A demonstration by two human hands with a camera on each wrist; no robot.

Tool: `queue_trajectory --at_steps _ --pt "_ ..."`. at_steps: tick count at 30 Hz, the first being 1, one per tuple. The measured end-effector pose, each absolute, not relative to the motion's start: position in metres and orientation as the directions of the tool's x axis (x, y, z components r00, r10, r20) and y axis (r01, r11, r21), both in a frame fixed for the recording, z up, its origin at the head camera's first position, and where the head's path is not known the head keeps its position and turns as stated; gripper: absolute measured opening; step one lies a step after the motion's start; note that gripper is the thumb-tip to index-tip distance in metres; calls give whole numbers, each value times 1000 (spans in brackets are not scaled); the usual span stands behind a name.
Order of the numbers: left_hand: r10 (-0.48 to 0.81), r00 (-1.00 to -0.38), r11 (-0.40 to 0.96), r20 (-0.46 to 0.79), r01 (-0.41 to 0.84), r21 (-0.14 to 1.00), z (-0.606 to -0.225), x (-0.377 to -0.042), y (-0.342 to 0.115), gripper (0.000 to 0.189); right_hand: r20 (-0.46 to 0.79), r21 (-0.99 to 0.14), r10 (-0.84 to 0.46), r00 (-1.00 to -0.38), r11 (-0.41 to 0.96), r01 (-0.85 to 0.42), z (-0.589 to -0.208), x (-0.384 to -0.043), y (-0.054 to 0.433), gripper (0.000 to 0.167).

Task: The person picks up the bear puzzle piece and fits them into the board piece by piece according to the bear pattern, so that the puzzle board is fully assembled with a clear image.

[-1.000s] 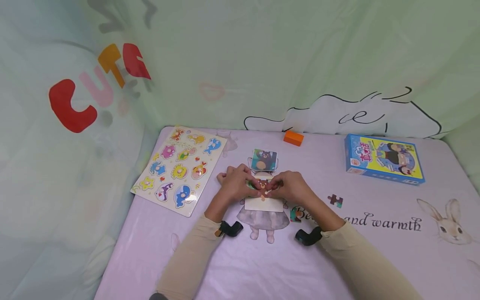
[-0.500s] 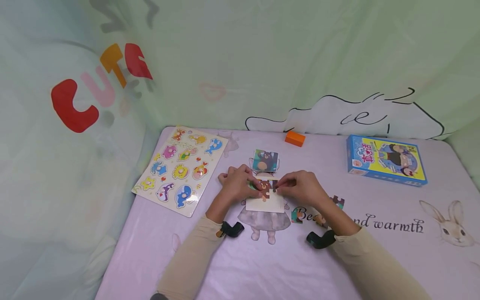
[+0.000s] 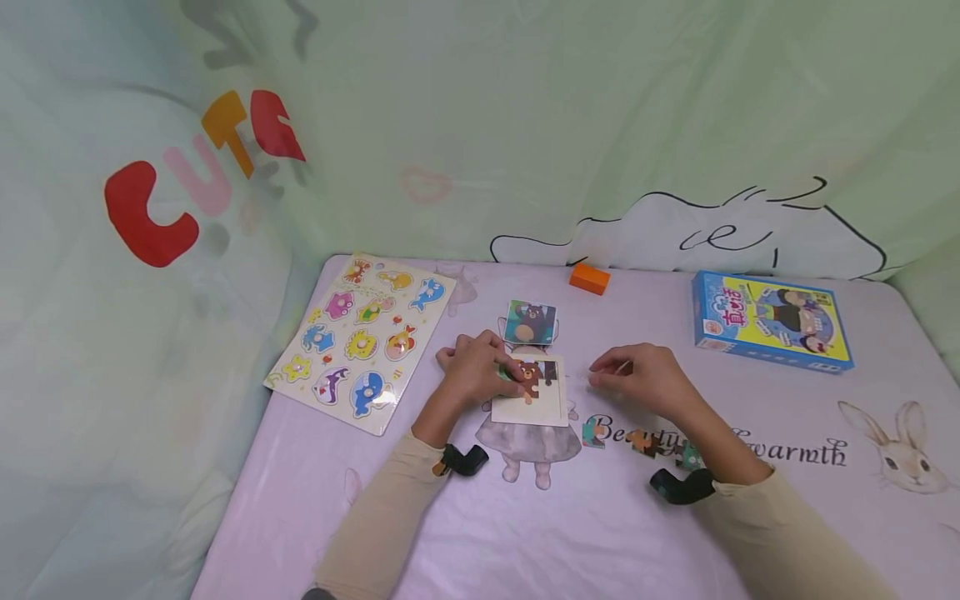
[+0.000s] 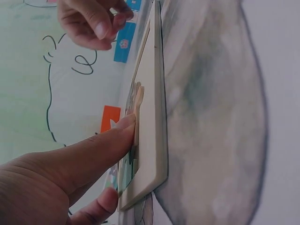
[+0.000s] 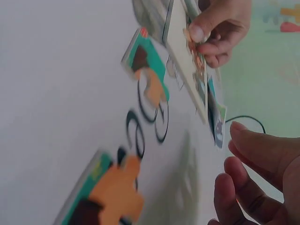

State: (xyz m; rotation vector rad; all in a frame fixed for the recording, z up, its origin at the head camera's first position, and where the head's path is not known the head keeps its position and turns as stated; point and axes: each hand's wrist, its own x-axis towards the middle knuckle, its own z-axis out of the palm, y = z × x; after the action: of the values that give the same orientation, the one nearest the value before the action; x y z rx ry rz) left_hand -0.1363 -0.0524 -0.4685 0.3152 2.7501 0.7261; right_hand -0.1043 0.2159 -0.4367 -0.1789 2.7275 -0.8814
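Note:
A shallow puzzle board (image 3: 543,411) lies in the middle of the table with bear pieces in its upper part. My left hand (image 3: 476,367) is at its left side, thumb and forefinger pinching a brown bear puzzle piece (image 3: 532,377). In the left wrist view that piece shows its edge above the board, under the thumb (image 4: 123,129). A dark puzzle piece (image 3: 551,372) sits in the upper right corner. My right hand (image 3: 645,377) hovers right of the board, fingers loosely bent and holding nothing. Below it lie loose pieces, one teal and orange (image 5: 149,72), another mostly orange (image 5: 117,192).
Above the board is a square bear picture (image 3: 532,323). A peg board of sea animals (image 3: 360,342) lies at left, an orange block (image 3: 589,278) at the back edge, and a blue and yellow box (image 3: 772,320) at back right. Another loose piece (image 3: 687,455) is near the right wrist.
My right hand has drawn away from the board to the right, leaving the dark piece in the upper right corner. The left hand has stayed in place on the bear piece.

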Motion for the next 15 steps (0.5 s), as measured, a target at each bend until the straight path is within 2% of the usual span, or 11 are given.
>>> queue_trajectory --at_steps 15 --pt "270 -937 853 -220 127 505 -470 -137 -52 14 -220 -521 -156 -963 854 -20 -435 -91 279 35"
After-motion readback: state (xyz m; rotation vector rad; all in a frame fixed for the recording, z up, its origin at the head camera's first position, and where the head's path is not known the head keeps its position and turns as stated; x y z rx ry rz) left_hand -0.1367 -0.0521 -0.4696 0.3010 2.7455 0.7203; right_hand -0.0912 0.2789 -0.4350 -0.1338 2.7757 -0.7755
